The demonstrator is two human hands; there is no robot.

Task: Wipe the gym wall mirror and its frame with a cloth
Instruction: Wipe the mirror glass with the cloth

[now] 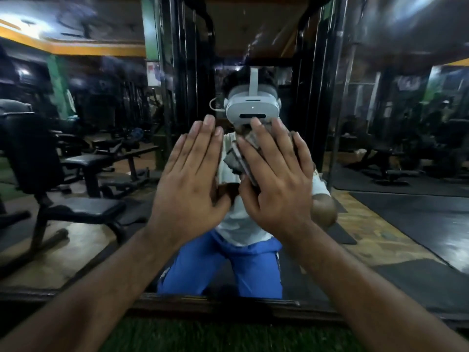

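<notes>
The wall mirror [101, 224] fills the view straight ahead, and its dark lower frame [220, 304] runs along the bottom near the floor. My right hand [276, 184] lies flat against the glass, pressing a grey-brown checked cloth [241, 158] onto it; the cloth shows between and left of the fingers. My left hand [189, 179] rests flat on the glass just left of it, fingers together and pointing up, holding nothing. The mirror reflects a kneeling person in blue shorts and a white headset.
Green turf [203, 336] lies on the floor below the frame. The glass reflects black gym benches [83, 207] on the left, a black machine frame [193, 59] behind, and dark floor mats [418, 214] on the right.
</notes>
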